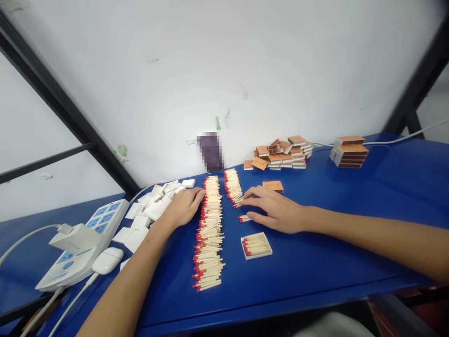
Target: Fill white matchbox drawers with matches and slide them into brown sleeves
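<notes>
A long row of red-tipped matches (210,224) runs from the back of the blue table toward its front. My left hand (185,205) rests at the upper left side of this row, fingers loosely extended, fingertips by the match heads. To the right lies a shorter row of matches (233,185). My right hand (277,209) lies palm down, with a fingertip at the near end of the short row. Its thumb is beside a few separate matches (243,218). Nearer me, a white matchbox tray (257,255) holds several matches lying flat.
Empty white trays (154,201) are heaped at the left, near a power strip (101,229) and a white earphone case (108,260). One orange matchbox cover (272,186) lies beyond my right hand. Matchboxes form a pile (280,157) and a stack (349,152) along the wall.
</notes>
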Demonstrator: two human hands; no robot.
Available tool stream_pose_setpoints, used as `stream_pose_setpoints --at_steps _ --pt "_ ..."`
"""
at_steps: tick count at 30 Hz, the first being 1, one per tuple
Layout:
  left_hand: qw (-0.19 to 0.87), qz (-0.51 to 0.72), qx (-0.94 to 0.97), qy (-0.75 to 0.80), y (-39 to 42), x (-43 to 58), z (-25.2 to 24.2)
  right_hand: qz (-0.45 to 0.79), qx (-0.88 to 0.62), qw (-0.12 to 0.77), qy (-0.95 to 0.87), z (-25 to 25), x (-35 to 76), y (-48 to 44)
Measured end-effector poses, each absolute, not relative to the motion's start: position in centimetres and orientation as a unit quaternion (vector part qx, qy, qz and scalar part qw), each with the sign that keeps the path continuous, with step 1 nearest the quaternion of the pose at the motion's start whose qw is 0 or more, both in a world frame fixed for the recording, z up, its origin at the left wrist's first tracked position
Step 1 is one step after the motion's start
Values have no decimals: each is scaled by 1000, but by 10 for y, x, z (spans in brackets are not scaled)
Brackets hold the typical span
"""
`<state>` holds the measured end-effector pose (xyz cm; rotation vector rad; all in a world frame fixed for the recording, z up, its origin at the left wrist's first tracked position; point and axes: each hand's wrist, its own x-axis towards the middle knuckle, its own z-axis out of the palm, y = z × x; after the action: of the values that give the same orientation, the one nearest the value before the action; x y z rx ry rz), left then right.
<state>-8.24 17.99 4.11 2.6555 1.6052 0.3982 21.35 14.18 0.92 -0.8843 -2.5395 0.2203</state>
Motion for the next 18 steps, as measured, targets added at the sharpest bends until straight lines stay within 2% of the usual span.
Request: stream_pose_setpoints --at_steps 18 --pt "10 130 851 509 181 -84 40 37 -291 204 -934 11 212 139"
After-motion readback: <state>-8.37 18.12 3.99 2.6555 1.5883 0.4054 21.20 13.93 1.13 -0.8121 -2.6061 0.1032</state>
